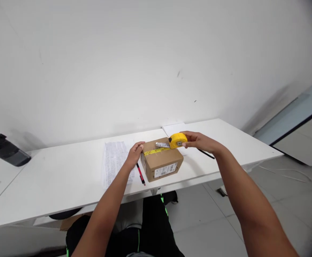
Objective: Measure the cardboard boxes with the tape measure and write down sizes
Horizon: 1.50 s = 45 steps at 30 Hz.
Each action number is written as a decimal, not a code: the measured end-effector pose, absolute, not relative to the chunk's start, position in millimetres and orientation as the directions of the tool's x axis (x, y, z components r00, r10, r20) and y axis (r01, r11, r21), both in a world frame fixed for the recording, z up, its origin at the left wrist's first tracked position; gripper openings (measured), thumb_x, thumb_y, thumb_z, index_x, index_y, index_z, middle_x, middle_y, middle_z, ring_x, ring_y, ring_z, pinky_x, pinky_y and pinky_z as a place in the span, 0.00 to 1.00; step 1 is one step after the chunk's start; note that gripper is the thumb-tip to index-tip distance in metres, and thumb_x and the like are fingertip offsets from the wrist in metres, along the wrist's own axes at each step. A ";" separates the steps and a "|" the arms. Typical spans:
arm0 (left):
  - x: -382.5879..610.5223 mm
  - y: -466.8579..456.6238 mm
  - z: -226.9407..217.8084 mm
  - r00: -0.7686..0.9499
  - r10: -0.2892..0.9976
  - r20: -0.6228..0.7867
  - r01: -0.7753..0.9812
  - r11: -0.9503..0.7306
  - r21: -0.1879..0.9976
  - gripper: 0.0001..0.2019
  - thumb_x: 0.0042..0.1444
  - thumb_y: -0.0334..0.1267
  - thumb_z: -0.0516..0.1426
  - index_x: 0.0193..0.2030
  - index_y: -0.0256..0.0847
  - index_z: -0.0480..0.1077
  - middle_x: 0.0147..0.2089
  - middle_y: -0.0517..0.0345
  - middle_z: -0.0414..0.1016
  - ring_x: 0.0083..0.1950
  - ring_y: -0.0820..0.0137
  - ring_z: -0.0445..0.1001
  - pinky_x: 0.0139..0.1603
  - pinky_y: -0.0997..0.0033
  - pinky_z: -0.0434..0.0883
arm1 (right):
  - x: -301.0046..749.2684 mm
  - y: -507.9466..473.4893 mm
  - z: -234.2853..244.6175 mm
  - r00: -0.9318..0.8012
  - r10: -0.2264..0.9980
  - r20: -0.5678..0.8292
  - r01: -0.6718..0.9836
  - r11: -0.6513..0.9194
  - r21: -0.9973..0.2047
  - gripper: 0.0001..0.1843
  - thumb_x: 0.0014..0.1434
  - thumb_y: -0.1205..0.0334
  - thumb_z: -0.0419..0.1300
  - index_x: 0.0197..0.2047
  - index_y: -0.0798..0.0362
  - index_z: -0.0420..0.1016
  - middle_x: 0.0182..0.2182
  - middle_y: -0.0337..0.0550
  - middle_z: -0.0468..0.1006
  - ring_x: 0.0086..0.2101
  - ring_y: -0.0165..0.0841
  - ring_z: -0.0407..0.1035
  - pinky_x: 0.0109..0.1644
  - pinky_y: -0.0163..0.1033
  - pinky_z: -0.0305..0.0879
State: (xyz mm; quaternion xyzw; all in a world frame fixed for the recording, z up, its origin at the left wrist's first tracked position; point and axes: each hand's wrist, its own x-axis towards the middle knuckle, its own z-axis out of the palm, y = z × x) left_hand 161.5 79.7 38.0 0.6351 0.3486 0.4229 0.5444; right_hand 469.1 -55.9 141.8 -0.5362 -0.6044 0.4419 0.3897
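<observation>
A small brown cardboard box (pixel 169 157) sits on the white table, with a printed label (pixel 165 170) on its near side and a yellow strip (pixel 153 151) across its top. My left hand (pixel 134 154) grips the box by its far left edge, thumb toward the top. In my right hand (pixel 198 141) is a yellow tape measure (pixel 178 138), held over the right part of the box top. A short length of metal blade (pixel 162 145) sticks out of it to the left, above the box. The tape measure's black strap (pixel 206 154) hangs to the right.
Left of the box lie handwritten sheets (pixel 114 160) and a red and black pen (pixel 140 174). White paper (pixel 173 127) rests by the wall. A dark bottle (pixel 6 147) stands far left on the table (pixel 65 171). A framed panel (pixel 297 125) leans at the right.
</observation>
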 end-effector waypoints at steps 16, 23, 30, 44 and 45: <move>166.9 58.9 76.4 0.233 0.919 0.318 0.182 -0.363 0.914 0.17 0.62 0.49 0.57 0.51 0.43 0.75 0.55 0.49 0.77 0.57 0.60 0.73 0.61 0.59 0.68 | 456.1 -80.7 113.7 0.186 0.938 0.294 0.138 0.271 -0.953 0.34 0.57 0.38 0.67 0.61 0.44 0.69 0.46 0.45 0.78 0.35 0.34 0.72 0.41 0.44 0.73; 179.6 -5.8 140.4 0.683 0.727 0.069 0.124 -0.209 0.970 0.31 0.60 0.70 0.50 0.34 0.41 0.73 0.27 0.55 0.71 0.28 0.68 0.68 0.33 0.66 0.66 | 389.8 -83.9 124.4 -0.028 0.943 0.332 0.076 0.333 -0.940 0.36 0.58 0.37 0.66 0.64 0.42 0.68 0.51 0.46 0.76 0.42 0.36 0.73 0.44 0.43 0.77; 150.7 8.1 139.3 0.604 0.797 -0.012 0.130 -0.084 0.988 0.25 0.52 0.60 0.64 0.23 0.41 0.63 0.22 0.65 0.59 0.24 0.77 0.55 0.28 0.72 0.56 | 452.2 -87.3 114.9 0.015 0.953 0.301 0.034 0.301 -0.953 0.34 0.54 0.47 0.73 0.62 0.43 0.74 0.50 0.45 0.79 0.38 0.33 0.73 0.38 0.38 0.74; 159.2 14.4 86.9 0.368 0.921 -0.129 0.453 -0.056 0.890 0.28 0.50 0.66 0.61 0.26 0.44 0.57 0.25 0.62 0.61 0.26 0.71 0.59 0.30 0.68 0.55 | 496.6 -67.7 65.2 0.144 0.978 0.151 -0.005 0.153 -0.988 0.39 0.49 0.47 0.74 0.64 0.41 0.73 0.50 0.43 0.80 0.35 0.30 0.72 0.35 0.36 0.70; 159.4 15.0 88.9 0.377 0.916 -0.138 0.464 -0.058 0.884 0.28 0.51 0.66 0.61 0.26 0.44 0.57 0.24 0.62 0.61 0.26 0.71 0.58 0.30 0.68 0.55 | 496.7 -68.2 66.4 0.143 0.977 0.157 -0.003 0.159 -0.987 0.39 0.49 0.46 0.74 0.63 0.41 0.74 0.49 0.44 0.81 0.35 0.30 0.72 0.35 0.36 0.71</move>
